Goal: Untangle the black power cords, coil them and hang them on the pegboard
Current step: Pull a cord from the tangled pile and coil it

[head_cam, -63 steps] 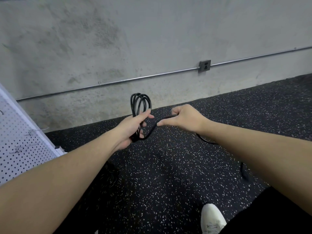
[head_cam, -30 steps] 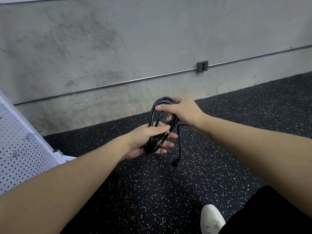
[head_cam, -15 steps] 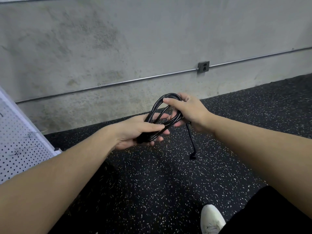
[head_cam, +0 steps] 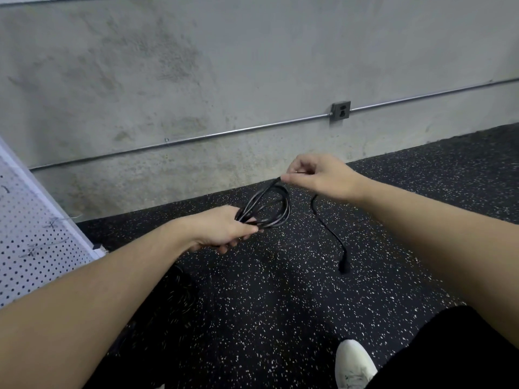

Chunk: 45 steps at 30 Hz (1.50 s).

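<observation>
Cord (head_cam: 266,204) position, head view: the black power cord is gathered into several loops above the speckled floor (head_cam: 280,304), in front of the concrete wall (head_cam: 224,66) and well to the right of the pegboard (head_cam: 33,234). The left hand (head_cam: 224,231) is closed around the near end of the loops. The right hand (head_cam: 317,175), beyond the coil toward the wall, is pinched shut on the cord at the far end of the loops. A free tail (head_cam: 328,228) drops from this hand, its plug (head_cam: 345,266) hanging just above or touching the floor. The cord appears light and flexible yet springy, so loops will likely open if released. Grip the bundled strands together; guide the tail near the plug.
</observation>
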### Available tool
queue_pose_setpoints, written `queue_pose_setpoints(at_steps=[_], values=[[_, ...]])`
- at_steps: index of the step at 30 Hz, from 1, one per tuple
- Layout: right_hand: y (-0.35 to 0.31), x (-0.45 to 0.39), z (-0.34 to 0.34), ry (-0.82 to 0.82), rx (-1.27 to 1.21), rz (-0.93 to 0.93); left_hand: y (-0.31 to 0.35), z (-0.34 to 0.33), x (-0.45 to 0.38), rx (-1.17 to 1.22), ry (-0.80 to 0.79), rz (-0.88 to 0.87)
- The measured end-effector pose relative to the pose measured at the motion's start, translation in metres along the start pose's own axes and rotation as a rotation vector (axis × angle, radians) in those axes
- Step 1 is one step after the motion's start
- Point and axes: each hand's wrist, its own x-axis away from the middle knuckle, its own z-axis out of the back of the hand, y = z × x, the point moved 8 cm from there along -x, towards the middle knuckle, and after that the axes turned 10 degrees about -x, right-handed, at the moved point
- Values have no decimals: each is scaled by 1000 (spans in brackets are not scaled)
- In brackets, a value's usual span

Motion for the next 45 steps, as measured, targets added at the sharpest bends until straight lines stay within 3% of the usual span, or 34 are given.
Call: queue_pose_setpoints(at_steps=[4, 7, 10, 14, 17, 20, 22, 24, 27, 30, 32, 35, 40, 45], values=[[-3, -4, -7, 15, -171, 67, 24, -20, 6, -367, -117, -109], [2, -10, -2, 116, -212, 79, 51, -23, 12, -279, -76, -258], [26, -6, 1, 97, -198, -4, 63, 1, 17, -140, 142, -328], [48, -3, -22, -19, 44, -98, 44, 24, 17, 29, 441, -193], [52, 0, -53, -218, 203, -114, 14, 35, 15, 231, 572, -13], [38, 5, -76, -377, 322, -33, -1, 45, 14, 306, 646, 56], [25, 8, -88, -452, 369, 51, -7, 45, 12, 261, 627, 108], [9, 10, -94, -454, 456, 188, -10, 50, 13, 8, 651, 147], [-10, 12, -89, -351, 577, 420, 5, 53, 17, -494, 672, 133], [-26, 13, -70, -171, 540, 525, 25, 40, 12, -916, 564, 71], [-27, 10, -54, -55, 426, 480, 32, 34, 12, -907, 535, 39], [-24, 4, -40, -1, 262, 378, 33, 29, 20, -702, 476, -31], [-3, -5, -42, -166, 4, 158, 36, 12, 22, -613, 283, -229], [0, -8, -51, -333, -110, 37, 34, 13, 18, -676, 330, -313]])
